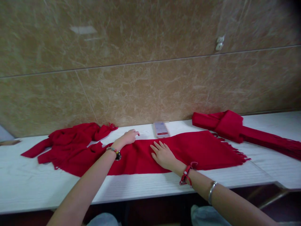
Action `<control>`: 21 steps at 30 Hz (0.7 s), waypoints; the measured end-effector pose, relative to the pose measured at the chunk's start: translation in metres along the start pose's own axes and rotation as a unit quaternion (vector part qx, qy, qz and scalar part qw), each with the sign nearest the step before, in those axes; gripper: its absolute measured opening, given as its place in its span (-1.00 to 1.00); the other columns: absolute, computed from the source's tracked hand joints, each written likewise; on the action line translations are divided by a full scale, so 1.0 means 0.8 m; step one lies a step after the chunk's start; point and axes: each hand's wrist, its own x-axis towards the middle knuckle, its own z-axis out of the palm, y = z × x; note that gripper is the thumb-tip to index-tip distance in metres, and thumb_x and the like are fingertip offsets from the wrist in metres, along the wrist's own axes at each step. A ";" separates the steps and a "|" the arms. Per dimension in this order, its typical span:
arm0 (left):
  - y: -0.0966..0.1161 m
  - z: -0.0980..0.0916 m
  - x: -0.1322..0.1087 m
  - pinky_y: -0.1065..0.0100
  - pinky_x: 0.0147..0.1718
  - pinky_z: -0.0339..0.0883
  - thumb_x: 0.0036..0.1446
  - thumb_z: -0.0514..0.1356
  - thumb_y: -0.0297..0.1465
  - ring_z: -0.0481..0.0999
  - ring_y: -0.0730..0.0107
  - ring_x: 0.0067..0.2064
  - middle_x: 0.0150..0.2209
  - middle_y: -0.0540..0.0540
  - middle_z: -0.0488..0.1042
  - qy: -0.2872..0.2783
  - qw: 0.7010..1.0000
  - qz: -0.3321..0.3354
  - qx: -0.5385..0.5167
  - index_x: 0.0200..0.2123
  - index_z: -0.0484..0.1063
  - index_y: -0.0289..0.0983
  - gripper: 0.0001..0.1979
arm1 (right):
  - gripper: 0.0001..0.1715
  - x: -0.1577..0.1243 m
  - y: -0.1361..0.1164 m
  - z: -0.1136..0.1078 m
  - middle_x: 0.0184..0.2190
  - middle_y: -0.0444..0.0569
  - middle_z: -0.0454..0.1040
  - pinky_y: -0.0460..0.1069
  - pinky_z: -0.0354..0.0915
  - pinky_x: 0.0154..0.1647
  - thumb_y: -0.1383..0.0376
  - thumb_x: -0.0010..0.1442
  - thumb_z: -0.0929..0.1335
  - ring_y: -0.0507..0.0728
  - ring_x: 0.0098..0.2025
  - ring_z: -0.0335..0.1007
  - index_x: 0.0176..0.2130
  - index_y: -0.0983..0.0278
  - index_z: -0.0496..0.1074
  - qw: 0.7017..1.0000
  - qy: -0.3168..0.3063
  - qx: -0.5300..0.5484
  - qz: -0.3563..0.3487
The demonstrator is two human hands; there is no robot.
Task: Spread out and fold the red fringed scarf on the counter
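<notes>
A red scarf point(192, 150) lies across the white table, spread flat on its right half, with a fringed right end. On it rests my right hand point(163, 156), palm down with the fingers spread. At the scarf's far edge is my left hand point(130, 137), its fingers curled in and closed at the cloth; the fingertips show only in part. To the left of that hand the cloth turns wrinkled and runs into a crumpled red heap point(72, 141). I cannot tell where the scarf ends and other cloth in the heap begins.
A phone point(161, 130) lies just beyond the scarf, near the wall. Another red scarf point(228, 125), folded and knotted, lies at the right with its fringed tail toward the table's right side. A brown marbled wall point(150, 91) rises behind the white table point(145, 186).
</notes>
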 end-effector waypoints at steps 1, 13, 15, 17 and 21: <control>0.014 0.005 -0.006 0.30 -0.05 0.16 0.03 0.01 -0.56 0.31 0.29 -0.03 -0.06 -0.17 0.33 0.022 1.000 0.005 0.002 -0.10 0.34 -0.26 -0.66 | -0.46 0.000 0.000 -0.001 0.17 0.14 0.10 0.24 -0.04 0.11 0.17 0.21 0.13 0.33 0.20 -0.08 0.13 0.30 0.18 1.000 0.001 -0.002 0.007; 0.034 0.037 -0.106 0.21 0.08 0.01 0.19 -0.06 -0.33 0.06 0.15 0.18 0.17 -0.29 0.03 0.061 0.998 -0.018 -0.002 0.16 0.03 -0.33 -0.52 | -0.48 0.004 0.005 -0.005 0.14 0.15 0.16 0.23 -0.04 0.12 0.17 0.19 0.18 0.30 0.19 -0.04 0.08 0.35 0.23 0.999 0.009 0.026 0.041; 0.041 0.025 -0.118 0.25 0.04 0.08 0.18 -0.05 -0.36 0.23 0.22 0.07 0.04 -0.23 0.20 0.045 0.998 0.038 0.001 0.06 0.20 -0.29 -0.62 | -0.55 0.003 0.004 -0.013 0.09 0.16 0.23 0.18 0.01 0.11 0.26 0.16 0.21 0.25 0.15 0.04 0.04 0.36 0.28 0.997 0.036 0.064 0.005; 0.049 0.013 -0.132 0.27 -0.01 0.13 0.14 0.01 -0.28 0.31 0.26 -0.03 -0.05 -0.17 0.27 0.000 0.996 0.092 -0.019 -0.01 0.28 -0.24 -0.65 | -0.59 -0.003 0.002 -0.026 0.00 0.12 0.32 0.09 0.10 0.08 0.30 0.15 0.23 0.17 0.08 0.15 0.00 0.35 0.31 0.988 0.048 0.120 -0.083; 0.057 -0.004 -0.155 0.28 0.02 0.12 -0.03 0.17 -0.23 0.25 0.22 0.04 0.06 -0.12 0.22 -0.070 0.990 0.114 -0.055 0.06 0.21 -0.17 -0.47 | -0.53 -0.025 -0.001 -0.051 -0.09 0.06 0.38 0.00 0.19 0.00 0.19 0.10 0.30 0.12 -0.04 0.26 -0.01 0.31 0.32 0.947 -0.056 0.171 -0.268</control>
